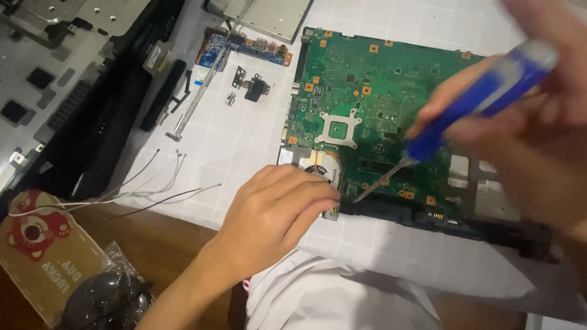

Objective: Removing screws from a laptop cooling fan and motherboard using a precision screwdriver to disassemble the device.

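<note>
Screwdriver, blue translucent handle, thin metal tip on green motherboard

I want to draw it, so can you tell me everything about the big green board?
The green circuit board is a flat, roughly rectangular card lying face up in a dark laptop base on a white checked cloth. It carries tiny chips, orange pads and a silver square bracket. The left hand rests at its lower edge by the fan. The right hand tilts a blue-handled screwdriver down, its tip on the lower edge.
</note>
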